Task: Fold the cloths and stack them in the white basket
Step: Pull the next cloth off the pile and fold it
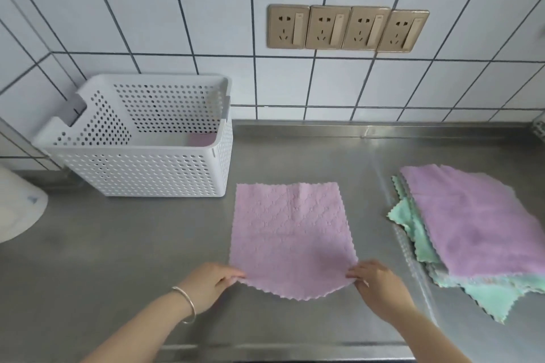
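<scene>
Pink cloth (290, 233) lies flat on the steel tabletop (118, 244), just right of the white basket (141, 165). Left hand (211, 281) pinches its near left corner and right hand (376, 280) pinches its near right corner. Something pink shows inside the basket. Far right of the basket sits a pile of cloths (477, 233), purple on top, green below.

Pink cloth (290, 237) flat on steel counter (118, 244), near corners pinched by left hand (211, 281) and right hand (376, 283).
</scene>
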Tool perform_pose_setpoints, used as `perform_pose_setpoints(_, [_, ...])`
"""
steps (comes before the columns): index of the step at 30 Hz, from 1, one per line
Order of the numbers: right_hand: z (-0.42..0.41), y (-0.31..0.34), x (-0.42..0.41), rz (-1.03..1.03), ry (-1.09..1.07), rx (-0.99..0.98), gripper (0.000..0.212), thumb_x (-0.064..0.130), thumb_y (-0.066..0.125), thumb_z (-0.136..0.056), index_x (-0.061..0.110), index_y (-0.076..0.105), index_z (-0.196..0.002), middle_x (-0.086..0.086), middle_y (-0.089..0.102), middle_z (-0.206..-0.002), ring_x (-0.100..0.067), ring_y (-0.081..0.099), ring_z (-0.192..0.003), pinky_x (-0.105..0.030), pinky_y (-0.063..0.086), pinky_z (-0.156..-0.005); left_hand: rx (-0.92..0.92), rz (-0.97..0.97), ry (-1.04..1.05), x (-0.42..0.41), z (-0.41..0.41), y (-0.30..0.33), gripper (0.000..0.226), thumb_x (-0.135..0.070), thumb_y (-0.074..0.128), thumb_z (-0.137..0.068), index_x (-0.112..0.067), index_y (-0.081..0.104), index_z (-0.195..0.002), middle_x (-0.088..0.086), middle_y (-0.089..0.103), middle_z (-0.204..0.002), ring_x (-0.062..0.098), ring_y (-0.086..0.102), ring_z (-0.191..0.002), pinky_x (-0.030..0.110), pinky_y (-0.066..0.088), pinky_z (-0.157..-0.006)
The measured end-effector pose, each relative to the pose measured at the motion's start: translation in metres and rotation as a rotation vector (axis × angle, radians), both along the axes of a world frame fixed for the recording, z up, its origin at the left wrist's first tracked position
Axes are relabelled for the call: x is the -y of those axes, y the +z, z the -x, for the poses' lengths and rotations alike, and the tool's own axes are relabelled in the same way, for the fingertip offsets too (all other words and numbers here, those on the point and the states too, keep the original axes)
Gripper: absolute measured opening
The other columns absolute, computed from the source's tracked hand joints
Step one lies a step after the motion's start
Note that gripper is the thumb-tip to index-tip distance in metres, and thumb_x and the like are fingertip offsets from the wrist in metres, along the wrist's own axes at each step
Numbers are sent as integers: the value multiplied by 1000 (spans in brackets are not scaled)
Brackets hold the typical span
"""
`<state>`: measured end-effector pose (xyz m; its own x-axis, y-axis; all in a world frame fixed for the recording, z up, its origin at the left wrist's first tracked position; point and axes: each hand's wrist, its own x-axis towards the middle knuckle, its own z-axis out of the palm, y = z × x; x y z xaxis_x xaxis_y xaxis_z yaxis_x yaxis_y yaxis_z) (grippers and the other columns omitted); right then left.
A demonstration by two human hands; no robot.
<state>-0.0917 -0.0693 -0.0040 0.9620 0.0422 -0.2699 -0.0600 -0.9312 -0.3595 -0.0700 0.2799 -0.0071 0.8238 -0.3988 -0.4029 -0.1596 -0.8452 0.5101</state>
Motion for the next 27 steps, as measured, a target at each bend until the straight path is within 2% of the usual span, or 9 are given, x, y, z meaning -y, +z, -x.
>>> perform_pose_setpoints(4, [-3, 9, 4, -3, 47, -195, 19, 28, 54, -86, 40, 67, -80, 14, 66, -88, -12, 61, -92, -24, 46, -76, -106, -54, 35, -6, 8, 5, 31, -25, 40, -98, -36, 61, -117, -12, 66, -115, 8, 60, -103, 17, 43, -86])
perform_pose_setpoints(6, [-6, 12, 5, 26, 107, -282, 25, 31, 51, -87, 37, 54, -64, 15, 55, -67, -13, 56, -81, -18, 42, -66, -154, -87, 5, -7, 8, 7, 31, -23, 39, -97, -35, 61, -117, -10, 65, -117, 10, 59, -105, 19, 43, -87])
perform_pose_setpoints(9, [-12, 20, 1, 97, 240, -409, 30, 30, 47, -89, 31, 51, -59, 14, 38, -62, -6, 44, -70, -10, 31, -55, -242, -113, -66, -7, 6, 10, 29, -20, 42, -95, -23, 62, -117, -1, 65, -115, 11, 56, -95, 16, 38, -75])
perform_pose_setpoints(12, [-18, 22, -1, 113, 290, -582, 35, 27, 46, -88, 24, 35, -54, 11, 36, -64, 0, 34, -56, -18, 28, -51, -350, -105, -65, -10, 2, 11, 21, -23, 46, -94, -13, 64, -94, 0, 57, -75, 5, 45, -63, 12, 32, -57])
perform_pose_setpoints(15, [-31, 26, 2, 91, 252, -694, 34, 24, 49, -86, 23, 34, -56, 9, 37, -62, -4, 34, -53, -19, 25, -50, -433, -61, 6, -13, -10, 13, 32, -28, 47, -94, -24, 45, -62, -10, 42, -61, 4, 51, -60, 18, 36, -60])
perform_pose_setpoints(18, [-48, 26, 10, -4, 141, -689, 29, 26, 49, -89, 24, 46, -60, 6, 44, -65, -6, 40, -56, -16, 31, -51, -378, 19, 151, -15, -27, 13, 37, -27, 50, -94, -26, 45, -57, -12, 47, -56, 5, 47, -58, 20, 36, -61])
perform_pose_setpoints(21, [-63, 17, 15, -283, -127, -595, 16, 24, 55, -90, 17, 67, -83, -3, 64, -86, -12, 57, -75, -21, 47, -67, -300, 142, 341, -8, -44, 9, 31, -28, 50, -94, -21, 45, -64, -7, 42, -62, 8, 37, -58, 24, 29, -59])
perform_pose_setpoints(24, [-71, 7, 13, -624, -457, -445, 9, 13, 60, -88, 12, 69, -89, -9, 69, -89, -20, 63, -78, -33, 50, -76, -220, 280, 584, 6, -56, -1, 21, -24, 50, -93, -16, 49, -74, 1, 42, -67, 12, 34, -60, 26, 25, -57])
perform_pose_setpoints(27, [-79, -1, 5, -715, -637, -349, 13, 15, 63, -87, 5, 65, -94, -12, 67, -90, -22, 62, -77, -30, 49, -66, -206, 323, 721, 17, -69, -14, 18, -24, 50, -93, -15, 58, -80, 4, 50, -73, 15, 40, -69, 27, 29, -63])
